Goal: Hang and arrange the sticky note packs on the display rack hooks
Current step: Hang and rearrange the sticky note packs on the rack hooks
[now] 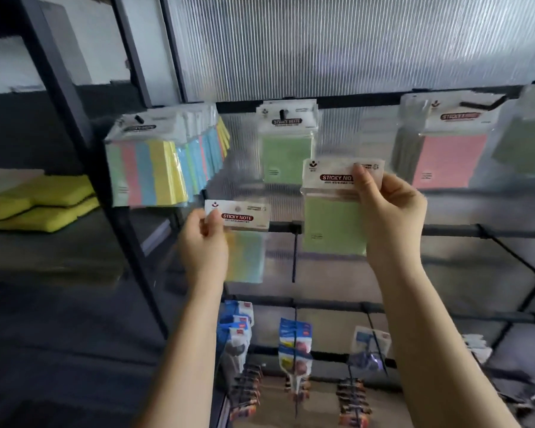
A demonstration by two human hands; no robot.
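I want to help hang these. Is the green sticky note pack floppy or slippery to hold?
Probably a bit of both. The green pack hangs flat from the right hand pinching only its header, so it seems light. Its clear wrapper looks glossy, likely slippery, and the thin header may bend.

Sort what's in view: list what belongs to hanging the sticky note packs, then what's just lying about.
Job:
left hand holding multicolour striped pack
right hand holding green pack
hung multicolour packs, green packs, pink packs
black hook

Lying about:
folded yellow cloths
packets on lower hooks
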